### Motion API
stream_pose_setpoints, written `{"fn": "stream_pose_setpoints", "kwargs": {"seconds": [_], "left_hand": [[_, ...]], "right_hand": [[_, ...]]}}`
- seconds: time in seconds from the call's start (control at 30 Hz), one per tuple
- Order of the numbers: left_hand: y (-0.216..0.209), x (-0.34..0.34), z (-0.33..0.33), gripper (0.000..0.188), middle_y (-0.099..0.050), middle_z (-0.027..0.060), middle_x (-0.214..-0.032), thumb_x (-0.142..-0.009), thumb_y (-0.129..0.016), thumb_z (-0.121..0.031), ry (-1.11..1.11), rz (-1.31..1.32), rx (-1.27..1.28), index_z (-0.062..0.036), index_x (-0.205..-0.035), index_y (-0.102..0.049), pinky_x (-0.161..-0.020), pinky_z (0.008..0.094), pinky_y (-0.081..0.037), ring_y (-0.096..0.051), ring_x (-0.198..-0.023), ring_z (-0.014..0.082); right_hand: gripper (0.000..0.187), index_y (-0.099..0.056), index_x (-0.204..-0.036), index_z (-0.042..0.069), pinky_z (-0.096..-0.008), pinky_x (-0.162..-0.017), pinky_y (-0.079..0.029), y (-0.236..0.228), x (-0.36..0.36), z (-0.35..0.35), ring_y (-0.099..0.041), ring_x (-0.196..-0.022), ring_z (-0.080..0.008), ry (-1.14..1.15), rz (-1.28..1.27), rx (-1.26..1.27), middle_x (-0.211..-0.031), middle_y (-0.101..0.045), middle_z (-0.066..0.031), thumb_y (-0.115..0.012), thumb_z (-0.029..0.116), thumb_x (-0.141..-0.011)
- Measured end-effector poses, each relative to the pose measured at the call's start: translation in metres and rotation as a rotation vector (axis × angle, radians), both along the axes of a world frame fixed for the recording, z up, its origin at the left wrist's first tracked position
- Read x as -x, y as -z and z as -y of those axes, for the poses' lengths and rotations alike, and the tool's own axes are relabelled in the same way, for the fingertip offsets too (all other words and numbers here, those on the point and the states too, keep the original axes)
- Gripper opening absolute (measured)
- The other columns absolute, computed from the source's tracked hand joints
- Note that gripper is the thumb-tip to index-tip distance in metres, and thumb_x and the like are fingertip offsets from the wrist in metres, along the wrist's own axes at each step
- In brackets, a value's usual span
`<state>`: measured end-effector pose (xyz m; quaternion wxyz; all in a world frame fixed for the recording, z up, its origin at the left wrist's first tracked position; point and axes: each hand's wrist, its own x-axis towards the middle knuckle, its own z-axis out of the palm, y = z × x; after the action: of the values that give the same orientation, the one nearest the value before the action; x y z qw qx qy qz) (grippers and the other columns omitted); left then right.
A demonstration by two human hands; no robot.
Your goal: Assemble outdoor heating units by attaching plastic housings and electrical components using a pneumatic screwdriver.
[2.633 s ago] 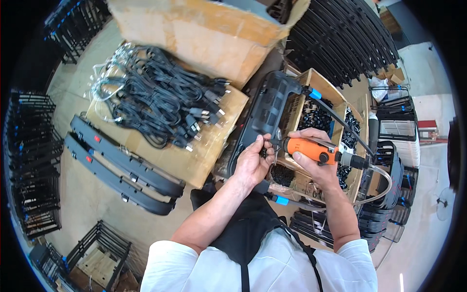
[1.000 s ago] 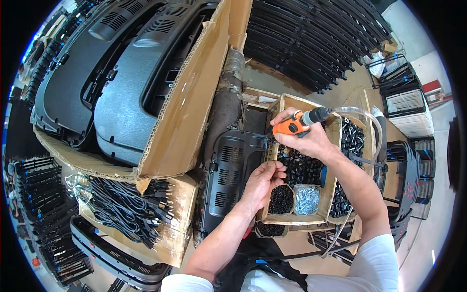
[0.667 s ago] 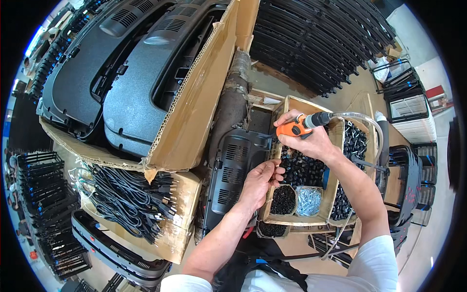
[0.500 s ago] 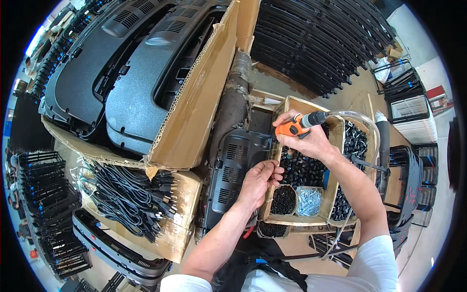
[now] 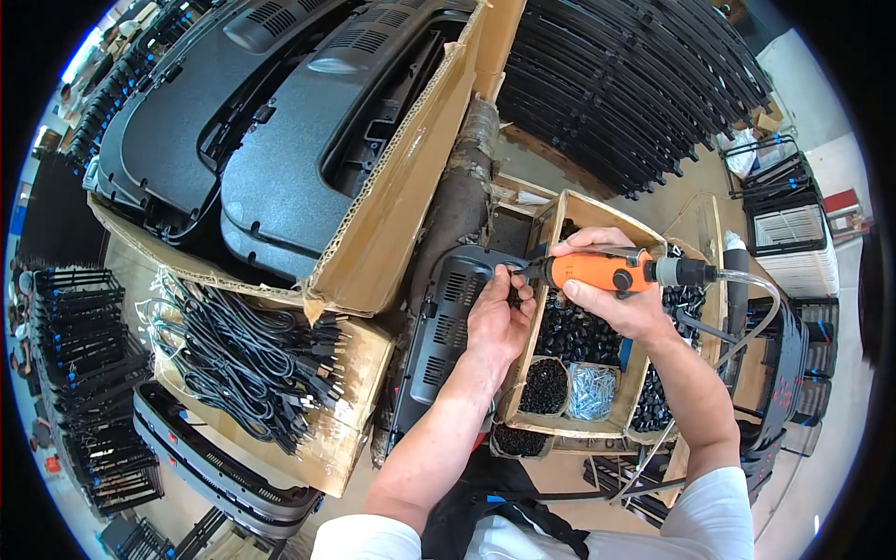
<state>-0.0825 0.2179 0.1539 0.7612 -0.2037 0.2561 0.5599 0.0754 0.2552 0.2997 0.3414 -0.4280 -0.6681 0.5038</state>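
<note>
My right hand (image 5: 616, 294) is wrapped round an orange air screwdriver (image 5: 583, 269), which lies nearly level with its tip toward the left. A clear hose (image 5: 761, 283) runs from its back end. My left hand (image 5: 499, 313) is pinched closed right at the tool's tip; whatever sits between its fingers is too small to make out. Beneath the fingers lies a black vented plastic housing (image 5: 452, 322), resting against a worn padded roll. Just right of it stands a wooden parts box (image 5: 511, 411) with black plastic pieces (image 5: 579, 331), small black screws (image 5: 543, 385) and silver screws (image 5: 592, 392).
A cardboard box (image 5: 425, 187) of large black plastic covers (image 5: 289, 177) rises at the left. Below it, bundled black cables (image 5: 247, 364) lie on another carton (image 5: 359, 411). Black metal frames (image 5: 644, 84) are stacked at the far right. A curved black panel (image 5: 219, 467) sits lower left.
The screwdriver has swung level, its tip now meeting my left fingers, and my right hand has moved right and down. My left hand has shifted slightly up along the housing.
</note>
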Motion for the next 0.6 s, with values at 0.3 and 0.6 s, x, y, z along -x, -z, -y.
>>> {"fn": "stream_pose_setpoints", "kwargs": {"seconds": [0.3, 0.6], "left_hand": [[0.003, 0.003, -0.001, 0.019, -0.061, -0.0006, -0.085, -0.111, -0.059, -0.031, 0.026, 0.092, 0.046, -0.0123, -0.11, -0.064, -0.061, 0.0265, -0.047, -0.056, -0.073, 0.0131], [0.007, 0.002, -0.003, 0.029, -0.063, 0.0015, -0.087, -0.111, -0.057, -0.038, -0.035, 0.032, 0.048, -0.009, -0.109, -0.063, -0.065, 0.0278, -0.052, -0.059, -0.074, 0.0137]], "right_hand": [[0.049, -0.06, -0.13, 0.003, -0.0415, -0.107, -0.054, -0.002, 0.005, 0.0, -0.068, -0.119, -0.023, -0.004, 0.082, -0.023, -0.126, -0.073, -0.0133, -0.084, 0.014, -0.088], [0.049, -0.06, -0.131, 0.003, -0.0385, -0.106, -0.053, 0.009, 0.031, -0.011, -0.067, -0.119, -0.0196, 0.019, 0.026, 0.027, -0.126, -0.073, -0.0118, -0.083, 0.013, -0.089]]}}
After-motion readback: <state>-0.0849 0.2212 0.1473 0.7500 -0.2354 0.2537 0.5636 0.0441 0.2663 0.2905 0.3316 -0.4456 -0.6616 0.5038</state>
